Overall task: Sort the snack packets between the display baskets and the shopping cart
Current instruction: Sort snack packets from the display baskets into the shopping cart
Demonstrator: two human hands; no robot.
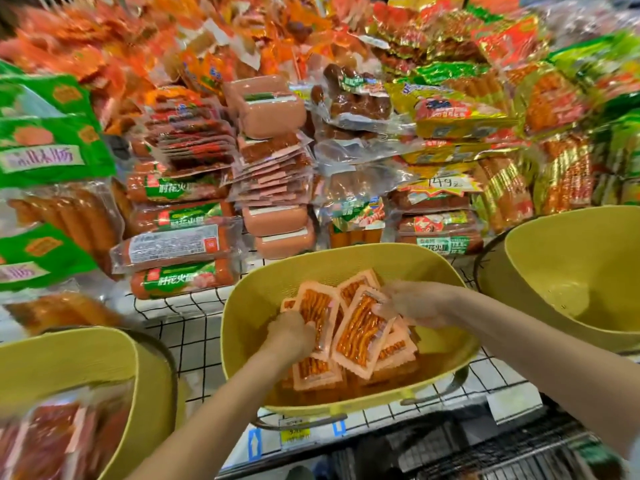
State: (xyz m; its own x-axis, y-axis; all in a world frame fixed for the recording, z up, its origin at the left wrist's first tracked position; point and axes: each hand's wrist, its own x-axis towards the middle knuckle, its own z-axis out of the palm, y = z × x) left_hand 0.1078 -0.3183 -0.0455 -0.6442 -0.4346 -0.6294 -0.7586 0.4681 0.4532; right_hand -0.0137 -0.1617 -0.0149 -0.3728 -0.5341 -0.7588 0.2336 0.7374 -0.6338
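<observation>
Snack packets (360, 341), orange strips sealed in pale pink film, lie heaped in the middle basket (242, 306), one of three yellow baskets on the gridded white shelf liner (180, 327).

Far left, green sausage packs (41, 133) are stacked. Below them the left basket (69, 355) holds reddish packets (52, 441), too blurred to read. Behind, red sausages (180, 244) are piled beside pink ham blocks (273, 109).

The left hand (291, 332) reaches into the middle basket, its fingers curled round the lower end of the near packet (317, 311), which stands up off the heap. Just beside it the tilted packet (363, 327) leans across the pile. The right hand (412, 303) holds it at the upper right corner, fingers over the top edge and thumb against the face.

A price tag (298, 434) hangs on the shelf edge under the middle basket. Behind and to the right, yellow-wrapped packs (457, 116) are piled up. The right basket (571, 271) stands well apart from the hands, showing only its bare inside. Dark wire mesh (485, 455) shows at the bottom right; whether it is the cart I cannot tell.
</observation>
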